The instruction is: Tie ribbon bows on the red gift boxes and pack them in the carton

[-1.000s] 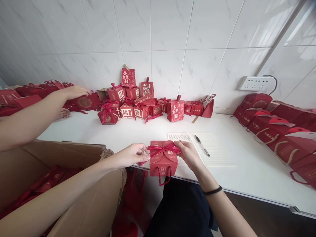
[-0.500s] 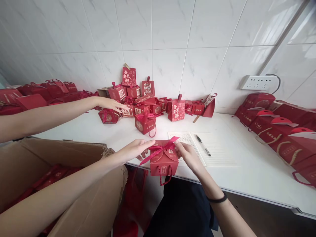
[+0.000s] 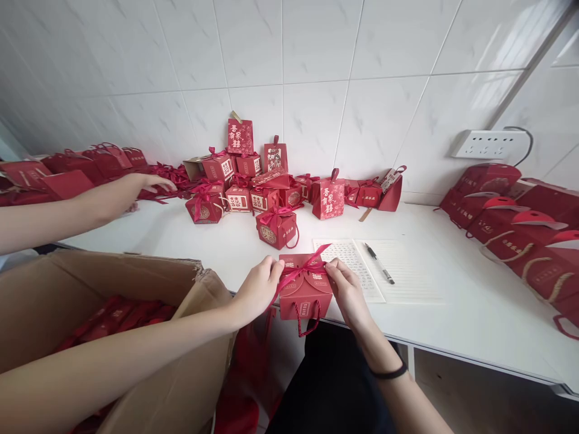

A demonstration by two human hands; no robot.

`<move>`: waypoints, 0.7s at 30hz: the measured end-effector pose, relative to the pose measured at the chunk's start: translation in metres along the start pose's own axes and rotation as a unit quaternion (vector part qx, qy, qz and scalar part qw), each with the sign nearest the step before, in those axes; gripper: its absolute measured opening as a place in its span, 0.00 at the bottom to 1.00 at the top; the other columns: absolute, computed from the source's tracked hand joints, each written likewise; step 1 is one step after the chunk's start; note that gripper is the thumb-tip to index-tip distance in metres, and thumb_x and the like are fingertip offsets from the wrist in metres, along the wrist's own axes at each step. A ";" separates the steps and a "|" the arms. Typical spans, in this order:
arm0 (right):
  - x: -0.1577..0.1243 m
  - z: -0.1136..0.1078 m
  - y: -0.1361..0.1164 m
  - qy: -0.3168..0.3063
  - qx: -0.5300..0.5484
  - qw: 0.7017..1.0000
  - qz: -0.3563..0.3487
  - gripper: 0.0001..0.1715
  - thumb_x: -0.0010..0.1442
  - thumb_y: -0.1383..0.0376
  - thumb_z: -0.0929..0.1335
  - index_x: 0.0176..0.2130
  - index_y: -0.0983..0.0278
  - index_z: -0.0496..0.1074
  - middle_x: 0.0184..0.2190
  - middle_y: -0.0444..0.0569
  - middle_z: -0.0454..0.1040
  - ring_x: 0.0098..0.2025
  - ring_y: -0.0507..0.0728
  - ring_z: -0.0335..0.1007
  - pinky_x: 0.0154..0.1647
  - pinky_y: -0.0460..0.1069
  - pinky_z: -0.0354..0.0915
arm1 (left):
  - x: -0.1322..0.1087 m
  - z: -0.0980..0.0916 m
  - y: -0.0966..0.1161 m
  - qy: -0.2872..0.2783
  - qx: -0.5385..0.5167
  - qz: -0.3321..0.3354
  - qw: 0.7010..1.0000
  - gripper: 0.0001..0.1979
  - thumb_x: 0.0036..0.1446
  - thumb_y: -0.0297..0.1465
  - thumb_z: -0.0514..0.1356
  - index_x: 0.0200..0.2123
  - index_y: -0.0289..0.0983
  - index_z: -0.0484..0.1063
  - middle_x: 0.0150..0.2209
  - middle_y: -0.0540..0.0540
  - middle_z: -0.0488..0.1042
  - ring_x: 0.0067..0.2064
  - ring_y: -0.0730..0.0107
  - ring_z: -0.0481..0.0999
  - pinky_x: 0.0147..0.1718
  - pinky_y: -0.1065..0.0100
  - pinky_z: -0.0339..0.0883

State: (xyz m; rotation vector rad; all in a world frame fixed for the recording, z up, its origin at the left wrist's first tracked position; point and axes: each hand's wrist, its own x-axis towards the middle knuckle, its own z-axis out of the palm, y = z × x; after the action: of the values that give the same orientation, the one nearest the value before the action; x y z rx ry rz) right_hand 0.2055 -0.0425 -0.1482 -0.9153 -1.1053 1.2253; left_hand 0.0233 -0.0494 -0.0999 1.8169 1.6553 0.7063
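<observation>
We steady the red gift box (image 3: 305,295) at the near edge of the tabletop (image 3: 452,307); our left hand (image 3: 257,289) and right hand (image 3: 346,289) each pinch an end of its ribbon (image 3: 302,269) with clenched fingers, seemingly to draw it taut. A co-worker's hand (image 3: 151,182) reaches among boxes at the wall.

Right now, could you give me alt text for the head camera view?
Two hands, left hand and right hand, pinch the ribbon on a small red gift box at a white counter edge. Another person's hand reaches toward red boxes by the tiled wall.
</observation>
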 end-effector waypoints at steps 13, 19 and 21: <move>-0.008 -0.018 0.009 -0.017 0.050 0.999 0.001 0.26 0.54 0.44 0.67 0.24 0.61 0.62 0.23 0.44 0.60 0.27 0.54 0.57 0.32 0.49 0.59 | 0.009 -0.021 -0.009 -0.103 -0.078 -0.045 0.991 0.27 0.56 0.55 0.45 0.42 0.37 0.60 0.46 0.40 0.68 0.47 0.57 0.70 0.42 0.61 0.63; -0.016 -0.051 0.012 0.031 0.023 0.999 -0.010 0.28 0.55 0.42 0.65 0.22 0.61 0.65 0.22 0.45 0.62 0.27 0.56 0.58 0.30 0.50 0.59 | 0.013 -0.029 -0.014 -0.209 -0.109 0.097 0.967 0.53 0.44 0.46 0.66 0.64 0.40 0.36 0.67 0.33 0.39 0.67 0.47 0.44 0.60 0.49 0.47; -0.017 -0.053 0.015 0.032 0.016 0.999 -0.015 0.27 0.55 0.43 0.66 0.22 0.62 0.65 0.22 0.46 0.63 0.28 0.56 0.58 0.31 0.50 0.59 | 0.011 -0.025 -0.008 -0.242 -0.112 0.084 0.960 0.55 0.44 0.44 0.67 0.65 0.39 0.34 0.66 0.31 0.45 0.65 0.48 0.50 0.60 0.48 0.49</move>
State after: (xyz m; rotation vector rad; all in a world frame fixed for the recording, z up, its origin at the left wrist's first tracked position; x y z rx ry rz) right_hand 0.2536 -0.0555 -0.1780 -0.9051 -1.0431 1.1784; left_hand 0.0008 -0.0366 -0.0884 1.7983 1.0713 0.4463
